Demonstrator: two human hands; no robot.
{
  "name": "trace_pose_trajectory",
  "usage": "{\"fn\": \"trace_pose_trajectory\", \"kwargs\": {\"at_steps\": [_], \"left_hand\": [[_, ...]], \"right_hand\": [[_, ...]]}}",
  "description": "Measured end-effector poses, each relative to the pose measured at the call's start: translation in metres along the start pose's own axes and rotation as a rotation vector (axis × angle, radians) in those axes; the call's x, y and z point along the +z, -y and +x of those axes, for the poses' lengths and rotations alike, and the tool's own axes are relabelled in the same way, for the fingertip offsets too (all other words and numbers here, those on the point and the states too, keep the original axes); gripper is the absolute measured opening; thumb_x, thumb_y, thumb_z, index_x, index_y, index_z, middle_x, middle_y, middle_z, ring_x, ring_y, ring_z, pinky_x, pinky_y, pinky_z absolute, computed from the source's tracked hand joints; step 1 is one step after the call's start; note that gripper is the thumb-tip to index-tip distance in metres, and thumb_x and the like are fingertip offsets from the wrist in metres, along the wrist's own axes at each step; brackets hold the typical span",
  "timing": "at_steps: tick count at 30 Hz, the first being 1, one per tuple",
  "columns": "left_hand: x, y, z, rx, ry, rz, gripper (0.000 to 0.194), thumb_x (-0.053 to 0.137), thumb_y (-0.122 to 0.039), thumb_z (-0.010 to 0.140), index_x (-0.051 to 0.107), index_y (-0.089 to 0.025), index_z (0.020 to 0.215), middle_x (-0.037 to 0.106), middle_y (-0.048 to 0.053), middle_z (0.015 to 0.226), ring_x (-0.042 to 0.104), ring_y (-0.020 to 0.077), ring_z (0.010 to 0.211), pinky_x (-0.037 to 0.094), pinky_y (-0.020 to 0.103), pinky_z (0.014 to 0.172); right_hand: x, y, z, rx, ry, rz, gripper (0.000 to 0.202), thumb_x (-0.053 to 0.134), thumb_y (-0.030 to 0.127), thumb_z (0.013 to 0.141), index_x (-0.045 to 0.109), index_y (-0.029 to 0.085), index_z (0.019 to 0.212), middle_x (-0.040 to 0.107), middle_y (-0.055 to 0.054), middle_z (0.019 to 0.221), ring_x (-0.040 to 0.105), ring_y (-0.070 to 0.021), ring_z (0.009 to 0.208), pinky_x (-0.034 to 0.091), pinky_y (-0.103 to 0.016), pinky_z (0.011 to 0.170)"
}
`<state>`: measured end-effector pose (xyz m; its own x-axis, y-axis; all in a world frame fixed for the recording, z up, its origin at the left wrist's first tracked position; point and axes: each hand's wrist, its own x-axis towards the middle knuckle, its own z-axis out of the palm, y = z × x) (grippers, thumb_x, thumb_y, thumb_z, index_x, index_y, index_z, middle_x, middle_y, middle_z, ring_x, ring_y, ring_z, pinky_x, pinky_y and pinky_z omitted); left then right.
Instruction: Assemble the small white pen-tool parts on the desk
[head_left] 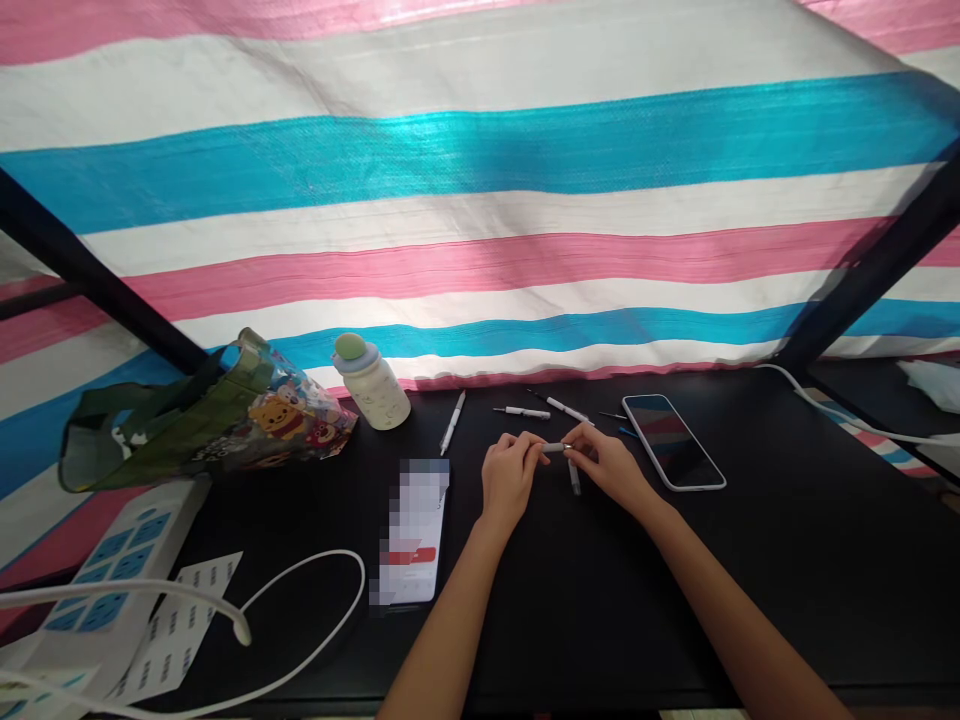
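Observation:
My left hand [510, 475] and my right hand [611, 462] meet over the black table [787, 560], both pinching a small grey-white pen part [555, 447] held level between the fingertips. A second pen piece [574, 477] lies on the table just under my right hand. Beyond the hands lie more white pens: one [453, 422] to the left, one [521, 412] in the middle, one [568, 409] angled to the right. Small dark and blue refills [622, 425] lie beside them.
A phone with a dark screen [673, 441] lies right of my hands; another phone [414, 530] lies to the left. A white bottle [371, 381], a cartoon-print bag [217, 415], a power strip [112, 580], a white cable [300, 610] and a sticker sheet [180, 625] fill the left side. Striped tarp [480, 200] hangs behind.

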<state>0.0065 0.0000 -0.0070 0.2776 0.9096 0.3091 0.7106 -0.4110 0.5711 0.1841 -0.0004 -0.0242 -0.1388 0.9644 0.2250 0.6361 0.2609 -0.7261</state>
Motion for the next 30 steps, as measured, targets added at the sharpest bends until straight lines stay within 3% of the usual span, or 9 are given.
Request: {"fn": "trace_pose_trajectory", "kwargs": {"at_steps": [10, 16, 30], "left_hand": [[0.0006, 0.0028, 0.0008, -0.018, -0.01, 0.017, 0.031, 0.036, -0.033, 0.093, 0.057, -0.023, 0.073, 0.067, -0.007, 0.075, 0.053, 0.0139, 0.081, 0.033, 0.027, 0.077], [0.0008, 0.0024, 0.0008, -0.043, -0.05, 0.034, 0.033, 0.034, -0.034, 0.094, 0.058, -0.023, 0.073, 0.068, -0.006, 0.074, 0.054, 0.0137, 0.08, 0.033, 0.027, 0.075], [0.0006, 0.002, 0.0008, -0.057, -0.032, 0.047, 0.032, 0.035, -0.034, 0.094, 0.06, -0.025, 0.076, 0.067, -0.007, 0.075, 0.054, 0.0131, 0.08, 0.034, 0.026, 0.075]], "right_hand": [[0.0011, 0.0003, -0.001, -0.024, 0.021, 0.15, 0.01, 0.054, 0.027, 0.078, 0.054, 0.022, 0.087, 0.069, -0.001, 0.075, 0.065, -0.0171, 0.073, 0.047, -0.029, 0.07], [0.0013, -0.0013, 0.0001, -0.022, -0.032, 0.115, 0.01, 0.056, 0.028, 0.076, 0.053, 0.023, 0.084, 0.069, -0.001, 0.075, 0.065, -0.0186, 0.073, 0.047, -0.031, 0.07], [0.0007, 0.0031, -0.0009, -0.032, 0.014, 0.134, 0.009, 0.055, 0.027, 0.077, 0.054, 0.023, 0.085, 0.069, 0.0, 0.074, 0.065, -0.0174, 0.072, 0.046, -0.03, 0.07]]}}
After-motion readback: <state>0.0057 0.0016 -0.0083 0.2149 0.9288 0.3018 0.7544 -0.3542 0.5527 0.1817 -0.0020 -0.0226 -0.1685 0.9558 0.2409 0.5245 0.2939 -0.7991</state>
